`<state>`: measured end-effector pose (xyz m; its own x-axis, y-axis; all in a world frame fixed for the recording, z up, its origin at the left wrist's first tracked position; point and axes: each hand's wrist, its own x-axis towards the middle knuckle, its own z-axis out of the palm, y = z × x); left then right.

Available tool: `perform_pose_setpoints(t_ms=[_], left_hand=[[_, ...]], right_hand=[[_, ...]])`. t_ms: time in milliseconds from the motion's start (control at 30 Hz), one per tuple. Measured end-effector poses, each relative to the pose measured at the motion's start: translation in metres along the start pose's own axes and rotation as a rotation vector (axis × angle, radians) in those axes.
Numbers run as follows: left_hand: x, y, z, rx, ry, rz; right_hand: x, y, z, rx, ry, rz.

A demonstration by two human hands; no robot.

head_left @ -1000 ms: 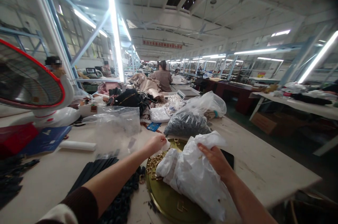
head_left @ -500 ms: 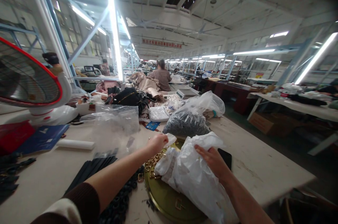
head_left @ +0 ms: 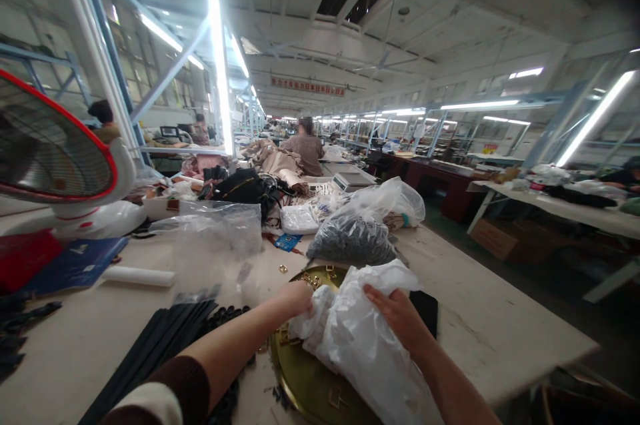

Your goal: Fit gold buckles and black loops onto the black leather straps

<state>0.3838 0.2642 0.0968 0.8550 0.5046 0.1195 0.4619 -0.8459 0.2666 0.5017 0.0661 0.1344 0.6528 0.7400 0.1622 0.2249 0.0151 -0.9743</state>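
A crumpled white plastic bag (head_left: 370, 338) lies tilted over a round gold-coloured tray (head_left: 299, 378). My right hand (head_left: 397, 315) grips the bag's upper side, thumb pressed into the plastic. Closed against the bag's left edge is my left hand (head_left: 296, 299); its fingertips are partly hidden. Small gold rectangular buckles (head_left: 315, 281) sit on the tray near my left hand. One loose buckle (head_left: 283, 269) rests on the table beyond the tray. What the bag contains cannot be made out.
Behind the tray sits a clear bag of dark pieces (head_left: 353, 238). Black strips (head_left: 155, 345) lie to the left, beside an empty-looking clear bag (head_left: 215, 245). A dark flat object (head_left: 426, 311) is at the right. A red-rimmed fan (head_left: 55, 145) stands far left.
My left hand has moved down and nearer to me, against the white bag. The loose buckle beyond the tray now shows. My right hand keeps its hold.
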Motion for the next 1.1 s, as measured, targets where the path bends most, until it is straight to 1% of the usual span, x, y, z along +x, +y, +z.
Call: perform_pose_setpoints(t_ms=[33, 100, 200, 267, 333, 400, 500, 567, 633, 700, 800, 900, 967, 1033, 1100], left_hand=[[0.002, 0.001, -0.005, 0.008, 0.011, -0.002], [0.006, 0.003, -0.023, 0.013, 0.08, 0.012], [0.012, 0.008, -0.062, 0.001, 0.211, 0.07], [0.015, 0.014, -0.085, -0.016, 0.28, 0.105], [0.018, 0.019, -0.099, -0.043, 0.344, 0.117], [0.02, 0.022, -0.102, -0.086, 0.393, 0.11], [0.021, 0.021, -0.094, -0.156, 0.427, 0.088], [0.021, 0.019, -0.084, -0.176, 0.405, 0.088], [0.018, 0.018, -0.074, -0.173, 0.337, 0.103], [0.016, 0.019, -0.067, -0.163, 0.266, 0.104], [0.016, 0.016, -0.064, -0.141, 0.202, 0.077], [0.016, 0.006, -0.058, -0.107, 0.121, 0.044], [0.013, -0.002, -0.047, -0.09, 0.051, 0.005], [0.008, -0.008, -0.029, -0.079, -0.021, -0.058], [0.004, -0.009, -0.009, -0.079, -0.059, -0.134]], right_hand=[[-0.001, 0.0, -0.001, -0.005, -0.011, -0.001], [-0.003, 0.001, -0.004, -0.015, -0.028, -0.007], [0.0, 0.005, -0.01, -0.016, 0.0, -0.015], [0.002, 0.007, -0.012, -0.017, 0.021, -0.017], [0.002, 0.008, -0.012, -0.023, 0.024, -0.024], [0.0, 0.007, -0.012, -0.026, 0.017, -0.035], [-0.005, 0.005, -0.014, -0.025, 0.013, -0.025], [-0.007, 0.005, -0.017, -0.027, 0.021, 0.012], [-0.009, 0.005, -0.018, -0.025, 0.037, 0.045], [-0.008, 0.007, -0.018, -0.019, 0.048, 0.044], [-0.008, 0.009, -0.016, -0.02, 0.048, 0.009], [-0.008, 0.009, -0.015, -0.019, 0.045, 0.009], [-0.008, 0.008, -0.016, -0.009, 0.048, 0.011], [-0.009, 0.009, -0.014, 0.011, 0.039, 0.014], [-0.01, 0.01, -0.01, 0.038, 0.017, 0.02]])
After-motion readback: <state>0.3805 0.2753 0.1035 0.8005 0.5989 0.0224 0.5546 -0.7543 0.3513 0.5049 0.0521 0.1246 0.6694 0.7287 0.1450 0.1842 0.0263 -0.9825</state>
